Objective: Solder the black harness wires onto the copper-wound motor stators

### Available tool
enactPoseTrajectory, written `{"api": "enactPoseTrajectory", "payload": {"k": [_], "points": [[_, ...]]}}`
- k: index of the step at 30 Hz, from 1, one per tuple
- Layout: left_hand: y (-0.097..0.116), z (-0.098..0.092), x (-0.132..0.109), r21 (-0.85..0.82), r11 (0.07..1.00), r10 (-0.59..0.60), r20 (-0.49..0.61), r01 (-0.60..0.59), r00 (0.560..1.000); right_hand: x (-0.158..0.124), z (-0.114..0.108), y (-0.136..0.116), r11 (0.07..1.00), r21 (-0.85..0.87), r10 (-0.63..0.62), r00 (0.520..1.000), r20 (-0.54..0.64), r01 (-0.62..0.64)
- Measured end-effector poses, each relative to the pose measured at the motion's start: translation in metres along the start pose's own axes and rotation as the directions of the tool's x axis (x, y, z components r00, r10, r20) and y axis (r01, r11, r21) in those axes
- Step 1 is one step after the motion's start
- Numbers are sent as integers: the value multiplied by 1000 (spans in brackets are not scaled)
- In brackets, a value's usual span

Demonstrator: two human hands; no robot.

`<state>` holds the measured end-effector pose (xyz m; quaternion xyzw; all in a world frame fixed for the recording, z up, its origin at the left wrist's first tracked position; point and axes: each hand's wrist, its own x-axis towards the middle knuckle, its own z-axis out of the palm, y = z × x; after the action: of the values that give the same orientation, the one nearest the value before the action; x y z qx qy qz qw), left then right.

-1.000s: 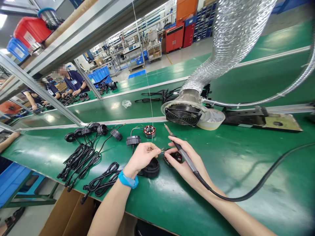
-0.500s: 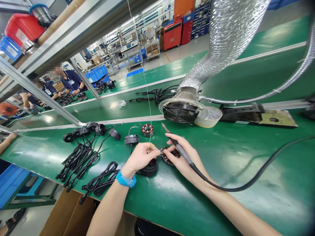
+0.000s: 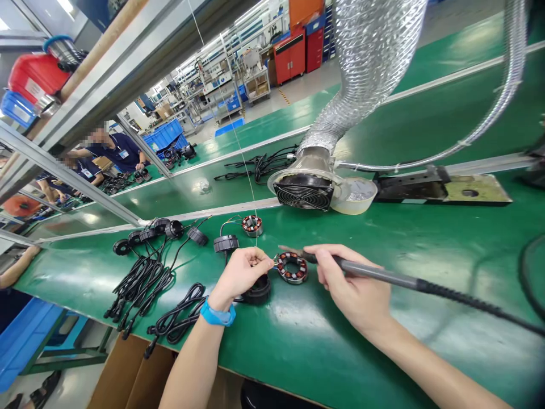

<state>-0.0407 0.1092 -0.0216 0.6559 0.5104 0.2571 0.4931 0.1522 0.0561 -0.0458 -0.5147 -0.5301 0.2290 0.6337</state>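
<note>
Head camera: the right hand (image 3: 357, 287) has moved away from the small wires (image 3: 276, 261) and has tipped its tool over. Half a second ago its finger and thumb were at the wires, and the soldering iron (image 3: 374, 271) pointed up. Now the iron lies almost flat, with its thin tip close to the left hand (image 3: 244, 275). So the work seems to have gone from fingers on the wires to the iron near them. I cannot tell if the tip is touching anything.

The right hand is closed around the iron like a hand around a fat pencil. The left hand is mostly closed, finger and thumb pinched on the wire ends. A thin pale line (image 3: 243, 156) comes down to it from above, but I cannot tell if the fingers grip it.

The motor ring (image 3: 293, 278) sits on the bench (image 3: 276, 346), between the near and far edges, right beside the left fingertips. It is round, with a shiny metal rim and coppery coils inside. A smooth black cup (image 3: 259, 293) sits partly under the left hand. Another ring (image 3: 254, 233) is nearer the bench's far edge. Bendy black cables (image 3: 138, 289) lie in bunches toward the near edge, on the left. By the far edge is a fan (image 3: 303, 196) with a crinkly, shiny silver hose (image 3: 374, 57).
</note>
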Motion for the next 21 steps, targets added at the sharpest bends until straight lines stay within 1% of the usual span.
{"api": "enactPoseTrajectory", "payload": {"k": [3,6,12,17,21], "points": [[0,-1,1,-30,1000,-9,9,10,1000,-4,-3,-1,997,28,-72,997,-21,73],[0,-1,1,-43,999,-16,16,16,1000,-6,-3,-2,994,25,-104,995,7,104],[0,0,1,-62,998,-12,15,12,1000,-6,-2,-3,999,37,-29,999,43,28],[-1,1,1,-56,998,-11,-5,11,1000,-6,0,-2,996,74,52,998,44,-55],[-1,1,1,-50,999,-5,-22,4,1000,-5,0,-3,994,85,67,997,33,-70]]}}
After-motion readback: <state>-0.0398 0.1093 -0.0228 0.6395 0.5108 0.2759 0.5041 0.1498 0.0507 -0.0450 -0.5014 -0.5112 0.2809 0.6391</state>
